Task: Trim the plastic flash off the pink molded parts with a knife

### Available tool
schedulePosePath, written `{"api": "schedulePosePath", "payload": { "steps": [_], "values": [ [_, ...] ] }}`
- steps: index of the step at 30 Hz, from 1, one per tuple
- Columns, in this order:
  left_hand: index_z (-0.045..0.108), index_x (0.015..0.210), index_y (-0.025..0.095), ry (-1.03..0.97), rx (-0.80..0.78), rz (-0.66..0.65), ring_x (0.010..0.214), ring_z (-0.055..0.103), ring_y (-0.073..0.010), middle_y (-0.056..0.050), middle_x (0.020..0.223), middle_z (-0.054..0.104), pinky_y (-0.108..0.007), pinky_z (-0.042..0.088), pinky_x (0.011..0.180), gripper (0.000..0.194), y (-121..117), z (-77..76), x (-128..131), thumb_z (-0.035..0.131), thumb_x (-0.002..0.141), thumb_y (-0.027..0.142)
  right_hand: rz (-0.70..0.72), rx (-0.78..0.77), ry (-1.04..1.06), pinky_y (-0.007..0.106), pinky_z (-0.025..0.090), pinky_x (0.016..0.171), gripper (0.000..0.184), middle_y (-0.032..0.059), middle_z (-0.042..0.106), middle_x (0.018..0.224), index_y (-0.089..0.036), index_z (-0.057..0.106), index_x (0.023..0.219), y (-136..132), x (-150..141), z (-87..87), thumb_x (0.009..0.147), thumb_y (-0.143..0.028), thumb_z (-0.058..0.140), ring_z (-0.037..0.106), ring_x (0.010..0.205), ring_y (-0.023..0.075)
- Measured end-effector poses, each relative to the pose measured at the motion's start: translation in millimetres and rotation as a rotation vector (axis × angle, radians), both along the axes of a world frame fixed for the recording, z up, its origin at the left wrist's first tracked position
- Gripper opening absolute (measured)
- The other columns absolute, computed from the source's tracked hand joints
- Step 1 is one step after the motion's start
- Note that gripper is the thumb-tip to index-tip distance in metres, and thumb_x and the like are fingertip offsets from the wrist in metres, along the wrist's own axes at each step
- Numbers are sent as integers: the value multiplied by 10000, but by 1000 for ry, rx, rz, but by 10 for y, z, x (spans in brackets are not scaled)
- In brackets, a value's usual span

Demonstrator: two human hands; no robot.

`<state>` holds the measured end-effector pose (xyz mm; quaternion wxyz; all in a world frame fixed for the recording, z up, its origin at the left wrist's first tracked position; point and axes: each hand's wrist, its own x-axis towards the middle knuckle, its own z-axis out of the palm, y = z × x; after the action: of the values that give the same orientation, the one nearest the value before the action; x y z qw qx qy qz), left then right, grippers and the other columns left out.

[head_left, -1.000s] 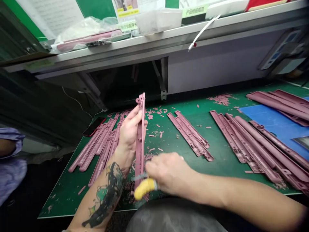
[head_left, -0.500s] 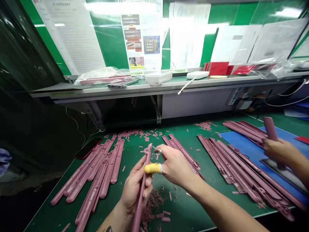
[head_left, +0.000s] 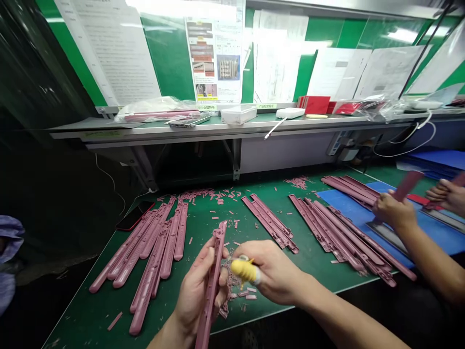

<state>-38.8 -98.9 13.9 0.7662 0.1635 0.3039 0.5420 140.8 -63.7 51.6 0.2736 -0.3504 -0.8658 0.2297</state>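
Above flat green tabletop (head_left: 90,315), left hand (head_left: 196,281) closes round long narrow pink plastic strip (head_left: 209,300); right hand (head_left: 276,269) curled nearby, grip unclear.

Yellow finger cover (head_left: 243,271) (white-banded, seemingly)

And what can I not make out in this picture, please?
Head view: what the right hand may hold, hidden by its fingers and blurred.
Head view: near end of the pink strip in the left hand, cut off by the bottom edge.
Head view: small text on the white paper at upper left, too small.
Head view: purple fabric, cut off by the left edge.
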Motion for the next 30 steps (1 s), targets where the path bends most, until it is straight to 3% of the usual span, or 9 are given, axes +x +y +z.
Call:
{"api": "schedulePosePath", "payload": {
  "steps": [3,5,7,9,11,13,17,24,30],
  "values": [
    [641,999,223,-160,-113,-207,398,547,-72,-1,703,617,-152,408,322,308,-284,-164,-177,639,813,469,-135,-176,146,262,457,756,308,38,656,941,-243,630,1124,-129,217,-64,987,-343,372,608,853,157],
    [663,1024,208,-212,-138,-255,346,458,-30,24,574,542,-132,356,346,325,-449,-193,-275,628,827,464,-225,-253,181,278,476,765,304,47,663,972,-256,622,1176,-198,344,-132,969,-369,430,615,879,172],
    [634,1138,267,-143,-28,-130,351,425,-23,33,577,521,-141,334,371,320,-514,-80,-303,596,861,424,-248,-284,212,280,486,760,288,51,674,980,-252,645,1144,-249,393,-192,934,-393,507,622,873,178],
    [577,1220,340,28,210,112,393,444,-45,27,640,543,-175,355,407,347,-462,148,-252,567,879,408,-218,-250,221,273,486,728,274,49,682,940,-246,668,1098,-287,347,-226,902,-405,563,625,822,174],
    [584,1220,316,233,515,376,451,465,-78,17,659,552,-211,384,447,403,-331,396,-151,627,833,420,-172,-165,197,269,476,692,283,50,679,892,-238,679,1084,-316,235,-235,882,-417,593,619,773,169],
    [616,1186,309,374,708,541,462,449,-90,19,656,554,-244,407,477,421,-192,573,-37,659,796,463,-132,-79,142,269,464,684,293,54,675,878,-235,679,1101,-338,111,-230,883,-413,594,612,764,170],
    [646,1171,354,543,864,705,491,446,-115,16,636,566,-283,428,516,438,-87,645,156,686,759,497,-51,-40,-13,257,432,661,231,35,662,816,-258,692,1042,-338,-2,-215,927,-371,528,588,727,160],
    [680,1102,370,582,855,712,541,471,-139,15,618,577,-296,425,536,440,-156,510,309,745,689,505,-64,11,-145,257,381,637,207,26,650,766,-261,702,964,-239,71,-222,917,-328,512,581,715,164],
    [689,1072,385,525,775,582,524,484,-137,24,562,561,-301,430,543,452,-148,564,260,761,652,533,-174,72,-185,272,373,632,249,36,652,781,-256,710,933,-123,55,-204,779,-133,556,570,736,184]
  ]
}}
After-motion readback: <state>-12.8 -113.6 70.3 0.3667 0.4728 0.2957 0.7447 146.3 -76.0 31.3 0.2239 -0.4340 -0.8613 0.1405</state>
